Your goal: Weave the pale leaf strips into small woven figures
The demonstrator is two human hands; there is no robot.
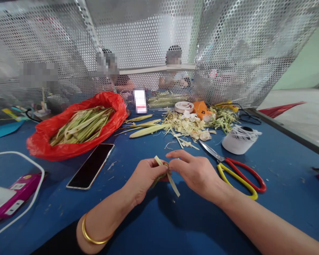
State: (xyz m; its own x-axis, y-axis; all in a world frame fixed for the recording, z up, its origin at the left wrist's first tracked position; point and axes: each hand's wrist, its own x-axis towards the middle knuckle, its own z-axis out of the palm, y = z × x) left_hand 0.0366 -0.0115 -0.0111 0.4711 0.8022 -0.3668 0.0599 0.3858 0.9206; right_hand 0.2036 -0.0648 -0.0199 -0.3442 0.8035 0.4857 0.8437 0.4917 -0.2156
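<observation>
My left hand pinches a small piece of woven leaf work over the blue table, mostly hidden by the fingers. From it a pale flat leaf strip sticks out, one end upward and the other down to the right. My right hand meets the piece from the right, thumb and forefinger closed at its edge. Just right of that hand lie scissors with one red and one yellow handle. Beyond both hands are loose long leaves and a heap of leaf scraps.
A red plastic bag of leaf strips stands at left, a phone before it. White thread spool, tape roll and orange packet sit at right. A purple power strip with white cable lies left. Perforated metal mesh separates people behind.
</observation>
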